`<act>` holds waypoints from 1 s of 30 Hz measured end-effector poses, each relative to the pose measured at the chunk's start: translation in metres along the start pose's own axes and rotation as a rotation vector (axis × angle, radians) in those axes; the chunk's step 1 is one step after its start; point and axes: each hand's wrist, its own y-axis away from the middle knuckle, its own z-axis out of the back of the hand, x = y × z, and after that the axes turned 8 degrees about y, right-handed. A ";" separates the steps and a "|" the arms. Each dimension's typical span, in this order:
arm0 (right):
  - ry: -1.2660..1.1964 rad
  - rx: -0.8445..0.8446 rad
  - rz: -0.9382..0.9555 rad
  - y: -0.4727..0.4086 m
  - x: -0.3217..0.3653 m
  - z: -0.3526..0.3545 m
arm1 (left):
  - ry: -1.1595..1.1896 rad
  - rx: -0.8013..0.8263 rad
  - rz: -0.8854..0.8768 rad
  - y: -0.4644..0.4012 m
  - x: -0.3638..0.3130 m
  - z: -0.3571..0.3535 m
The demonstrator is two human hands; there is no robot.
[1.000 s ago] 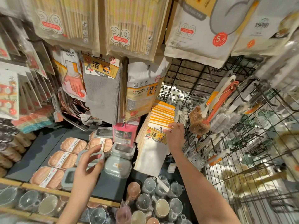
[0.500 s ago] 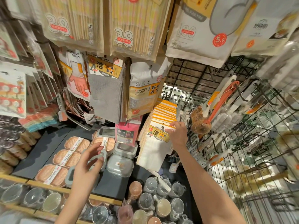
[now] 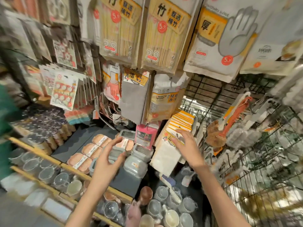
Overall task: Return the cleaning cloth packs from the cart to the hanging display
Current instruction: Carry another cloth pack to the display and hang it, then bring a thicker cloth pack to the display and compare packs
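R hand (image 3: 185,149) flat on front of white cloth packs (image 3: 167,154), fingers straight, spread, touching header card; no grip. Packs hang in one stack on hook at grid rack (image 3: 213,102); exact count can't tell, roughly 10 orange header edges fanned behind. L hand (image 3: 109,159) mid-air over shelf, fingers loosely curled, apart, holding nothing. 1 grey cloth pack (image 3: 135,102) hangs above-left. 1 sponge pack (image 3: 165,102) beside it. 2 chopstick packs (image 3: 162,35) at top. Cups (image 3: 167,208) below, blurred.

Right hand (image 3: 186,147) rests spread on hanging cloth packs (image 3: 165,154)
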 end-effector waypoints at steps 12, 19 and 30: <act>0.059 0.187 0.526 0.052 0.153 -0.024 | -0.259 -0.300 -0.026 0.092 -0.040 0.081; -0.030 0.369 0.781 0.089 0.262 -0.082 | -0.388 -0.501 -0.019 0.144 -0.050 0.181; -0.069 0.595 1.200 0.193 0.486 -0.218 | -0.603 -0.930 0.100 0.261 -0.044 0.377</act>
